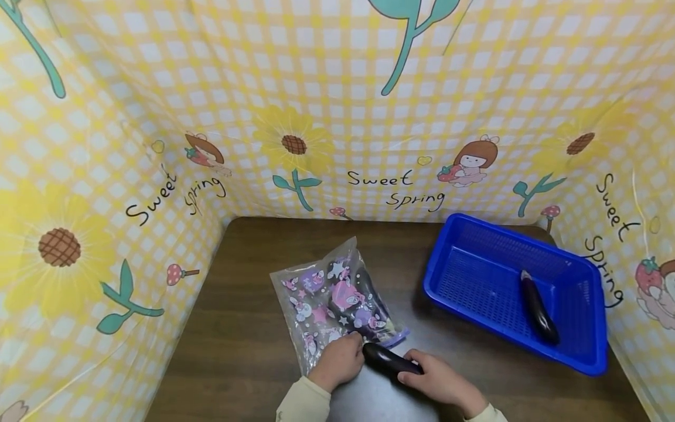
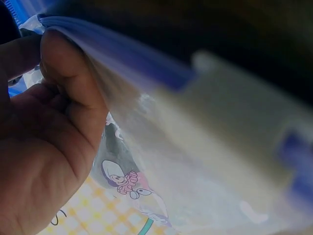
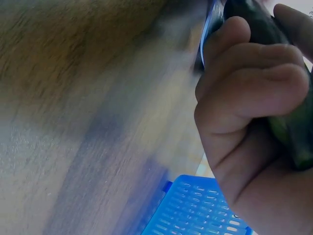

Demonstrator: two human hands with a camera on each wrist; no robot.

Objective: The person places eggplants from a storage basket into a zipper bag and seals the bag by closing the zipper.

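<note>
A clear zip bag (image 1: pixel 319 316) printed with pink and purple cartoon figures lies on the table, with dark eggplant shapes (image 1: pixel 375 310) showing through its right side. At its near edge my left hand (image 1: pixel 337 360) pinches the bag's mouth; the purple zip strip (image 2: pixel 122 51) runs past the fingers in the left wrist view. My right hand (image 1: pixel 443 380) grips a dark eggplant (image 1: pixel 384 358) by one end. That eggplant's other end points at the bag opening, close beside the left hand. In the right wrist view, curled fingers (image 3: pixel 259 93) wrap the eggplant.
A blue plastic basket (image 1: pixel 436 275) stands at the right of the brown wooden table (image 1: pixel 248 258), holding one eggplant (image 1: pixel 539 310). Yellow checked cloth (image 1: pixel 337 135) with flower prints hangs around the table's back and sides.
</note>
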